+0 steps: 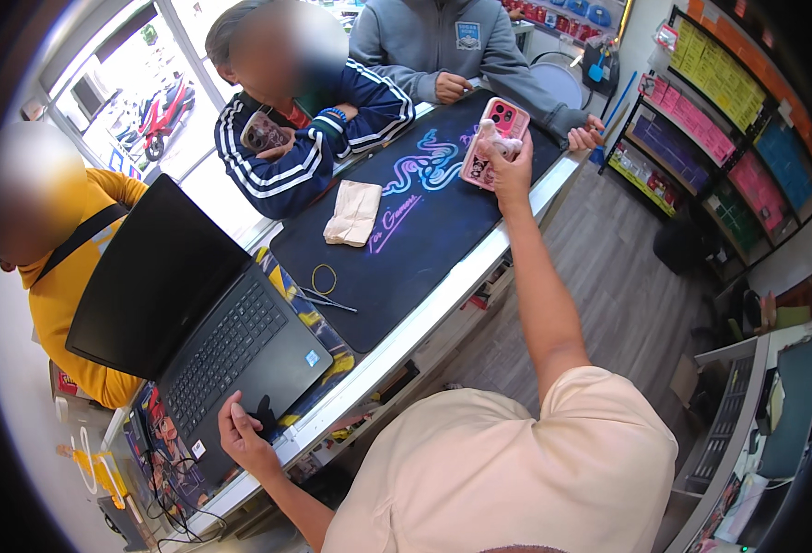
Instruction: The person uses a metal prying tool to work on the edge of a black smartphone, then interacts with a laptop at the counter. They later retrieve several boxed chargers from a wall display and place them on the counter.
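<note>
My right hand (509,170) grips a smartphone in a pink case (473,169) with a pale figure-shaped piece on its back, holding it over the dark mat at the far end of the counter. My left hand (245,437) is by the near edge of the open laptop (226,346), its fingers loosely apart, and nothing shows in it. A small black shape (264,415) lies right beside those fingers; what it is I cannot tell.
On the printed black mat (424,249) lie a folded pale cloth or paper (352,213), a yellow ring (324,278) and tweezers (327,300). Across the counter are several people, one holding a phone (263,135). Cables (168,493) trail below the laptop. Shelves (701,101) stand right.
</note>
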